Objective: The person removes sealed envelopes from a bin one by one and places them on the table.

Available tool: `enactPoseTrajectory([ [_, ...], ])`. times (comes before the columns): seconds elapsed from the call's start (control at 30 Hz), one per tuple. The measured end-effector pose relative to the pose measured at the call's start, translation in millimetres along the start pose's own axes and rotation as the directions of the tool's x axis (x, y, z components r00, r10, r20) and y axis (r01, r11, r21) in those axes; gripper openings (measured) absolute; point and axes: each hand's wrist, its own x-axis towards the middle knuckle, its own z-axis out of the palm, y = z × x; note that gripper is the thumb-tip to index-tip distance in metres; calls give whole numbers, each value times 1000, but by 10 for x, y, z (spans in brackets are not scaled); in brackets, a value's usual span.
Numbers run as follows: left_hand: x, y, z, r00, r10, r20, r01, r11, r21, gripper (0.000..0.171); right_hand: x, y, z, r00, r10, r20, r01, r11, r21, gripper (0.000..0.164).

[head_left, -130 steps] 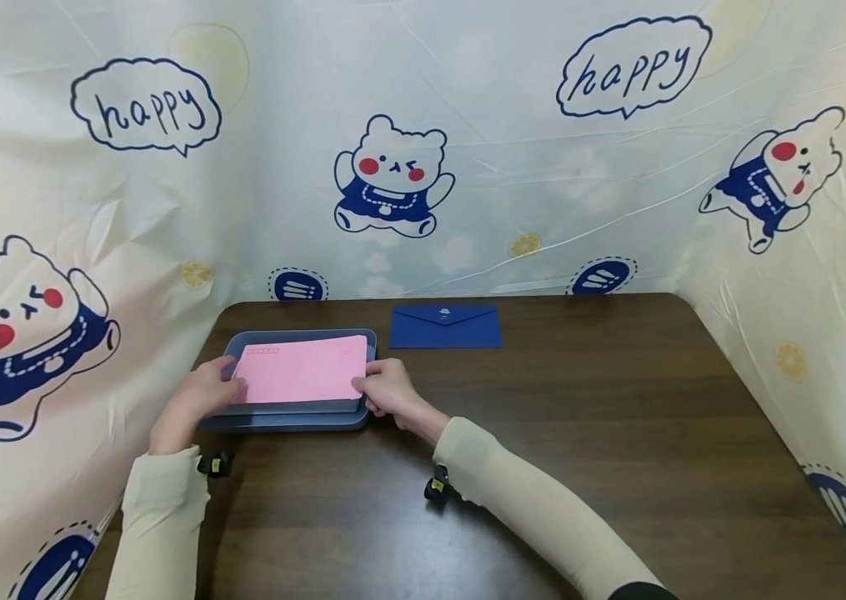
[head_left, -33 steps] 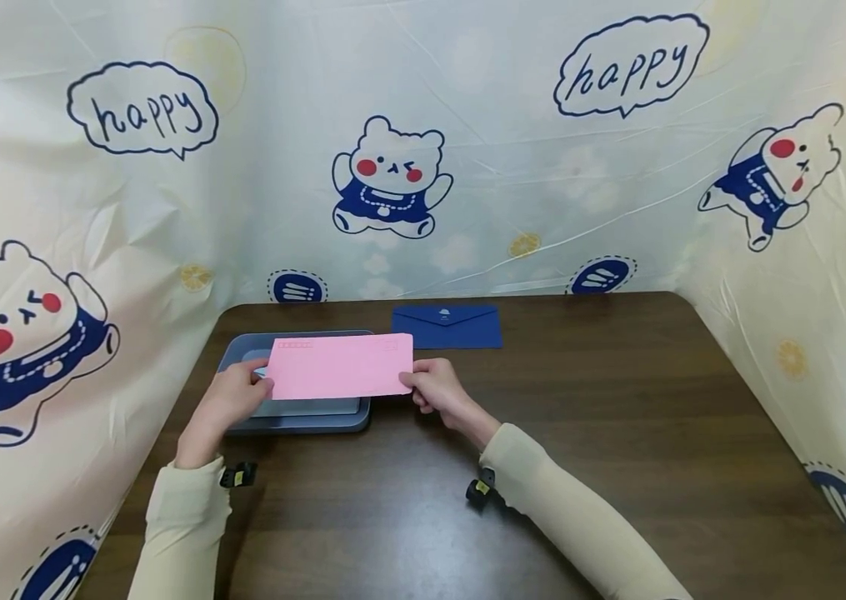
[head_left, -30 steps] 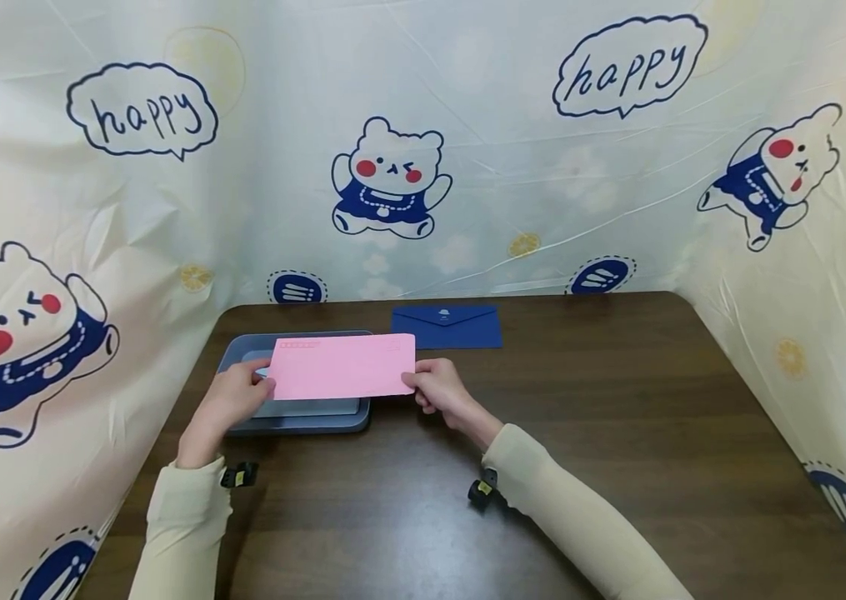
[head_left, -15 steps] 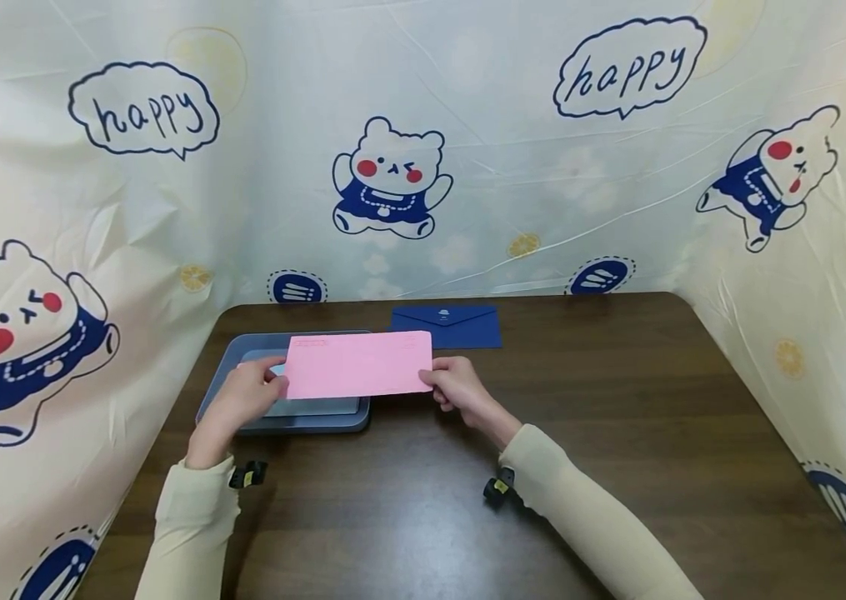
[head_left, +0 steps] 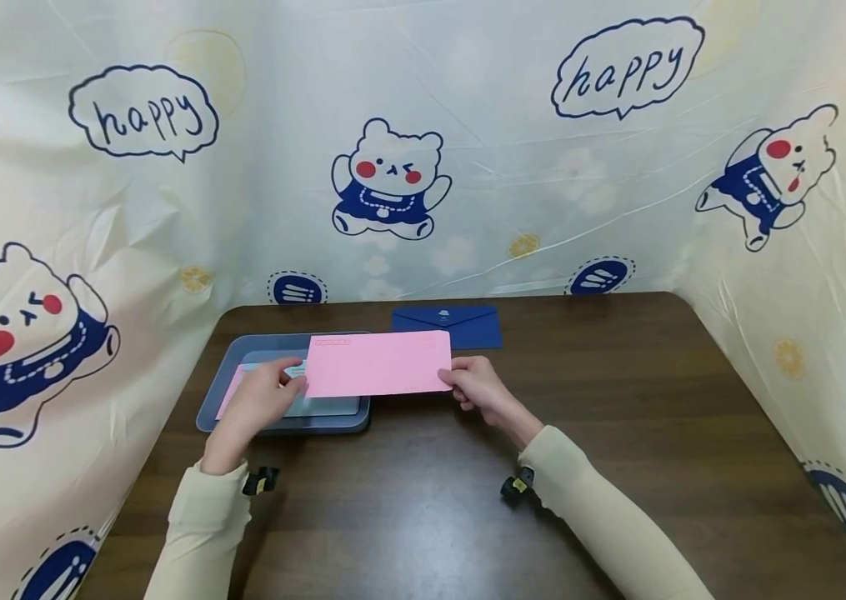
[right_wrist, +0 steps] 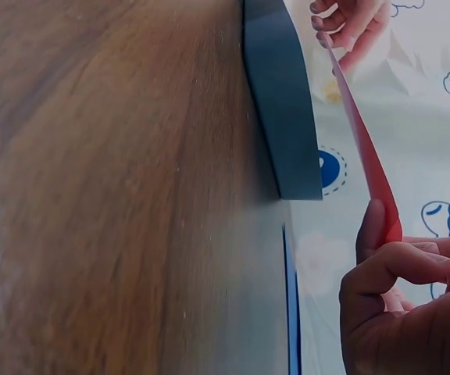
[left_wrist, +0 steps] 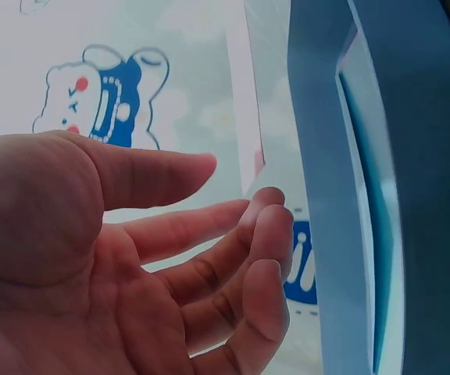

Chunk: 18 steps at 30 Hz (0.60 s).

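Observation:
My right hand (head_left: 484, 388) pinches the right end of a pink envelope (head_left: 379, 364), held level above the table and partly over the tray. In the right wrist view the envelope (right_wrist: 369, 156) appears edge-on between right thumb and fingers. At its left end is my left hand (head_left: 261, 402), thumb and fingers spread apart; the left wrist view shows the fingers (left_wrist: 268, 234) loosely bent, with the pink edge beyond them. Whether they touch it I cannot tell. Below sits a blue-grey tray (head_left: 306, 429) with a light blue envelope (head_left: 328, 407) and a pink one (head_left: 231, 392), both partly covered.
A dark blue envelope (head_left: 478, 332) lies on the brown wooden table (head_left: 588, 400) near the back edge, right of the tray. A printed cloth (head_left: 513, 167) hangs behind the table and along both sides.
The pink envelope has been lifted out of the tray and carried right by both hands, uncovering light blue and pink envelopes. Lately the left thumb and fingers have parted at its left end.

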Motion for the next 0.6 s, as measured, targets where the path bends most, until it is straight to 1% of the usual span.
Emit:
enactPoseTrajectory([
  [0.1, 3, 48, 45, 1000, 9, 12, -9, 1000, 4, 50, -19, -1, -37, 1000, -3, 0, 3, 1000, -9, 16],
  [0.2, 5, 96, 89, 1000, 5, 15, -5, 1000, 10, 51, -37, 4, -74, 1000, -1, -2, 1, 1000, -15, 16],
  [0.37, 9, 153, 131, 1000, 9, 29, -10, 1000, 8, 51, -60, 5, -158, 1000, 0, -11, 0, 1000, -30, 17],
  [0.5, -2, 184, 152, 999, 27, 37, -28, 999, 28, 52, -80, 10, -247, 1000, 1, -15, -2, 999, -54, 18],
  [0.6, -16, 211, 170, 999, 35, 36, -37, 998, 50, 48, -88, 16, -316, 1000, 2, -23, -3, 998, -67, 20],
])
